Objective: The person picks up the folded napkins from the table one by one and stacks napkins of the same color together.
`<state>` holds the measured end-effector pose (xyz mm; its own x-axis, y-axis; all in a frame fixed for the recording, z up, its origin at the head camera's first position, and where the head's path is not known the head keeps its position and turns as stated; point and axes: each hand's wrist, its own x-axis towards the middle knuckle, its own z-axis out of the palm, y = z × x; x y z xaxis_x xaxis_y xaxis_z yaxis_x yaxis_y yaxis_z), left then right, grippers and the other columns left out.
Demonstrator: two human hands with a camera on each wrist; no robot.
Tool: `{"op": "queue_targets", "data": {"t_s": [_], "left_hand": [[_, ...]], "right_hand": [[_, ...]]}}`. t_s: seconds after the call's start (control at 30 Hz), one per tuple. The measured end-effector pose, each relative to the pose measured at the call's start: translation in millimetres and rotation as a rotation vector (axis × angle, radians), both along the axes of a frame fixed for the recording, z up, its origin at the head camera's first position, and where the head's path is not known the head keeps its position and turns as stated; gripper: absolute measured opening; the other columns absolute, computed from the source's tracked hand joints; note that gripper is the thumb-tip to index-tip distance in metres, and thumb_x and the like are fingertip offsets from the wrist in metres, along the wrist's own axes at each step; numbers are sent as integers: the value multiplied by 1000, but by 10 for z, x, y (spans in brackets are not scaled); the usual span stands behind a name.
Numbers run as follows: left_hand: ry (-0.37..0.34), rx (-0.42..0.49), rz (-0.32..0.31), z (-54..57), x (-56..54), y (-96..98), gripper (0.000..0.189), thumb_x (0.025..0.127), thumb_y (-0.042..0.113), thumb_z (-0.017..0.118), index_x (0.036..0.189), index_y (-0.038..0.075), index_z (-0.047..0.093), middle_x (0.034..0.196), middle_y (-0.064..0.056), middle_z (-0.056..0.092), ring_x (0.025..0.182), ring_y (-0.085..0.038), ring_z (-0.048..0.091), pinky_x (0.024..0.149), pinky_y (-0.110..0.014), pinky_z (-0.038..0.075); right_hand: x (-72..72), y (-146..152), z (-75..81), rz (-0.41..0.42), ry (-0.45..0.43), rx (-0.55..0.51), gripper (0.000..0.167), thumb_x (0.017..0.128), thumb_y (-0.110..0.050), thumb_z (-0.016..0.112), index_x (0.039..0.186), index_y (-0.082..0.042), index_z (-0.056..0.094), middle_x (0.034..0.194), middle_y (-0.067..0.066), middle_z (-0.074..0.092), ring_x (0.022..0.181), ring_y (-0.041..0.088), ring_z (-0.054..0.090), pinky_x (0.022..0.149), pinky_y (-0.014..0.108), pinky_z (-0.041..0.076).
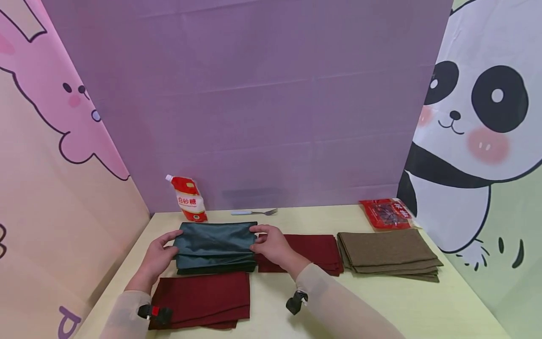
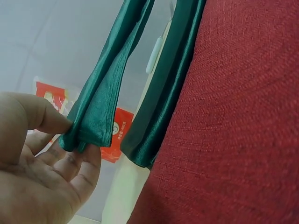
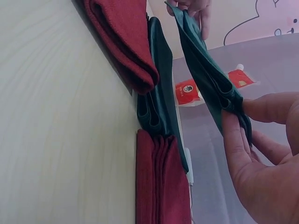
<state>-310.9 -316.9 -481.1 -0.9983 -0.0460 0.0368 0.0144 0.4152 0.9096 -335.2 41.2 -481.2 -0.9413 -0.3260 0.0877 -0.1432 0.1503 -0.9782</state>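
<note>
A folded teal satin cloth is held up by its two ends. My left hand pinches its left end between thumb and fingers; in the left wrist view several layers of the held cloth show at the edge. The right end is pinched by my right hand. Beneath the raised cloth lies another folded green cloth, with a gap between the two in both wrist views. A folded dark red cloth lies in front, and a second red cloth sits right of the green one.
A stack of brown folded cloth lies at the right of the table. Behind it is a red packet. At the back stand a red-and-white sugar pouch and, lying flat, a fork. A purple backdrop closes off the rear.
</note>
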Motion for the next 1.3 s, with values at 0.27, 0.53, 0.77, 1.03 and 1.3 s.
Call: {"op": "queue_targets", "data": {"t_s": [0.27,0.53,0.77,1.03,1.3], "left_hand": [[12,27,47,-57,-25,-38,55,97,-3,52,152,5,53,155,-24,44,86,-22,58,52,-28,34],[26,3,72,-76,-44,-60,54,97,-4,52,151,3,53,154,-25,46,91,-23,59,54,-27,37],[-25,-17,68,-148,-58,-70,52,99,0,54,151,3,53,155,-26,45,92,-26,59,55,-28,39],[-38,-52,48,-231,-92,-99,50,101,1,56,151,2,53,155,-29,44,102,-30,62,64,-30,46],[-44,-89,30,-248,-134,-90,50,102,1,58,151,3,52,156,-29,43,109,-34,59,67,-30,49]], "right_hand": [[-6,-78,-43,4,-3,27,52,92,1,77,142,-5,63,115,13,64,103,24,62,81,35,60],[-42,-146,-76,3,2,53,53,92,-1,78,142,-5,63,122,17,63,103,21,63,80,33,59],[-55,-169,-159,-18,-10,73,52,90,-1,79,140,-4,65,119,16,65,101,20,65,78,33,60],[-58,-178,-242,-24,-16,75,54,89,1,79,140,-1,63,118,17,65,98,20,66,77,34,61],[-72,-172,-287,-31,-14,84,54,88,4,79,139,1,63,120,17,65,98,21,66,76,34,61]]}}
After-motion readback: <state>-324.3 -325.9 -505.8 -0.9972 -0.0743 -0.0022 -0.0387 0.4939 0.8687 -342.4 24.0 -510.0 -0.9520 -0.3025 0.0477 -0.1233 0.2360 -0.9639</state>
